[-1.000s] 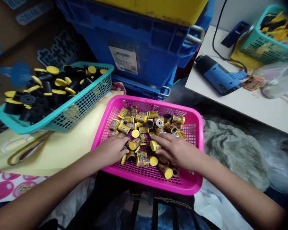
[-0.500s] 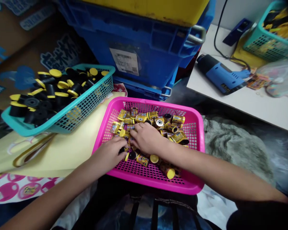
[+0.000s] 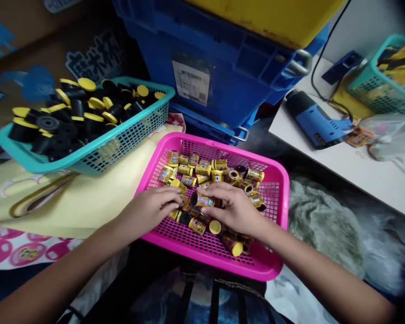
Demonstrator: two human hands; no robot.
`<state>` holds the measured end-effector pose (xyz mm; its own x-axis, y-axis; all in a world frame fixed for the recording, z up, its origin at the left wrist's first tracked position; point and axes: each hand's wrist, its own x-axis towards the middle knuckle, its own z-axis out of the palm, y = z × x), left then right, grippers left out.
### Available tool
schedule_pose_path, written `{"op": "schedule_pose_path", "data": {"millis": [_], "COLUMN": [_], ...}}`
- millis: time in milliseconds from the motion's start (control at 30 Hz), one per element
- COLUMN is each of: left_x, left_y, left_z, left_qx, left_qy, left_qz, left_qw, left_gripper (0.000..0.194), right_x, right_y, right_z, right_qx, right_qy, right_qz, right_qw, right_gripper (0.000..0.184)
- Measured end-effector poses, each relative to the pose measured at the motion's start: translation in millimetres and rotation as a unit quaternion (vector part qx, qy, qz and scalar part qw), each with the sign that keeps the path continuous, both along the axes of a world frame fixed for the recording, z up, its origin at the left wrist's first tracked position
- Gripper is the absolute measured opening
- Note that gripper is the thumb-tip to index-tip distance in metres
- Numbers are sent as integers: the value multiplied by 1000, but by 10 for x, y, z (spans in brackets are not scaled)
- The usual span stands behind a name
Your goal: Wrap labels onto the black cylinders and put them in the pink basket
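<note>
A pink plastic basket on my lap holds many small canisters with printed yellow-and-brown labels. Between the thumb and fingers of my right hand is one labelled canister, lying sideways with its dark end toward the left. My left hand reaches over the basket's left side. Its fingers are curled together at the canisters there, and whatever is at their tips is mostly hidden. Just below it lie a black-ended canister and another labelled canister.
A turquoise basket full of black canisters with yellow caps stands at the left on yellow sheeting. Stacked blue crates rise behind. On the white table at right are a blue heat gun and another turquoise basket.
My right hand has drawn back toward the right from among the canisters and now grips one. My left hand stays at the basket's left side. The view has shifted slightly.
</note>
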<state>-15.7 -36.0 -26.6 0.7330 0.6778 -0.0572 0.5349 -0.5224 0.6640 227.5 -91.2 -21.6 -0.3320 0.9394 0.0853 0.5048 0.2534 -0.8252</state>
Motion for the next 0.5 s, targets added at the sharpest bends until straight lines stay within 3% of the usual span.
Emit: {"op": "schedule_pose_path", "data": {"millis": [133, 267, 333, 433, 500], "left_x": [7, 83, 119, 143, 143], "left_y": [15, 18, 10, -48, -125], "left_z": [61, 109, 147, 188, 160], "left_qx": [-47, -57, -30, 74, 90], "left_qy": [-27, -31, -18, 19, 45], "left_qz": [30, 10, 8, 19, -70], "left_qw": [998, 998, 999, 997, 992], "left_gripper": [13, 14, 15, 19, 21], "right_x": [107, 150, 201, 341, 413], "right_y": [-95, -173, -176, -168, -210], "right_z": [103, 152, 214, 367, 444], "right_qx": [40, 62, 91, 138, 151], "right_qy": [0, -29, -51, -147, -238], "right_qz": [-46, -77, -75, -110, -116], "right_qw": [998, 995, 992, 973, 952], "right_gripper": [31, 29, 29, 27, 29]}}
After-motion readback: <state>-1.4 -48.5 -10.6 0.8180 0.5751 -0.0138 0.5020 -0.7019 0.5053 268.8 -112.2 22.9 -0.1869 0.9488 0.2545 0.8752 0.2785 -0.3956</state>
